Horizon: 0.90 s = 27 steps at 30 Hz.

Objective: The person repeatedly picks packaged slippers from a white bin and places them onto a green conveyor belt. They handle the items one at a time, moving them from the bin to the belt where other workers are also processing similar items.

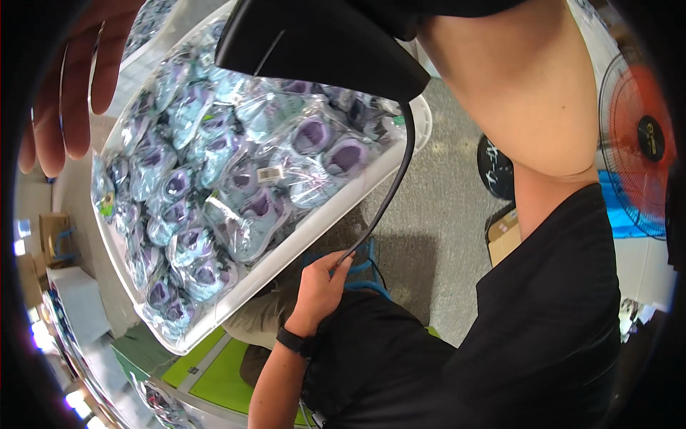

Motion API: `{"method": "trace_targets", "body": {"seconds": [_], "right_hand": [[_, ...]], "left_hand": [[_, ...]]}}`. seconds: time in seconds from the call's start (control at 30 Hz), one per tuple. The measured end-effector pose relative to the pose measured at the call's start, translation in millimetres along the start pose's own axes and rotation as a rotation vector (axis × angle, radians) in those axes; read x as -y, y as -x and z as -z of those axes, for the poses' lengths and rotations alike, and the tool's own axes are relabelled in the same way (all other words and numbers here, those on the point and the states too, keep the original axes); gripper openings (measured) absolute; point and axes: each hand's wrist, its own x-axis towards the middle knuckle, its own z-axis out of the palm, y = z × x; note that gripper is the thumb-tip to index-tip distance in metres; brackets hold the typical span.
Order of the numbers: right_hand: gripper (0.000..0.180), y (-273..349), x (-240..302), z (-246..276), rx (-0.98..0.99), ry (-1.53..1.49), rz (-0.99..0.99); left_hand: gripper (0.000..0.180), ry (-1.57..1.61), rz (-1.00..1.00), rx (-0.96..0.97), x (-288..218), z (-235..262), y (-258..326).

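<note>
Tray of bagged baby shoes runs lengthwise from upper right to lower left, just right of our left hand, its grip wide and empty; our right is unseen, while a co-worker's hand pinches a black cable

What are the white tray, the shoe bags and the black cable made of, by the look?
White tray: looks like rigid moulded plastic, smooth matt white, with a thick rounded rim.
Shoe bags: thin clear plastic film, glossy; glare and crinkles show over the pale blue and purple shoes inside.
Black cable: probably rubber or soft plastic sheath, matt; it bends in a smooth curve down to the hand.
</note>
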Motion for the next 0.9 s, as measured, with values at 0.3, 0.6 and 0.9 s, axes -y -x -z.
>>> {"method": "trace_targets", "body": {"seconds": [0.3, 0.6, 0.9], "right_hand": [[0.060, -2, -29, -32, 0.049, -0.094, -0.053], [0.052, -9, 166, 18, 0.085, -0.221, 0.317], [0.043, -55, 384, -24, 0.425, -0.282, 0.718]], "left_hand": [[0.039, 0.353, 0.028, 0.286, -63, -12, -4], [0.036, 0.672, -0.377, -0.111, -110, 61, 86], [0.028, 0.511, -0.328, -0.701, -63, 110, 228]]}}
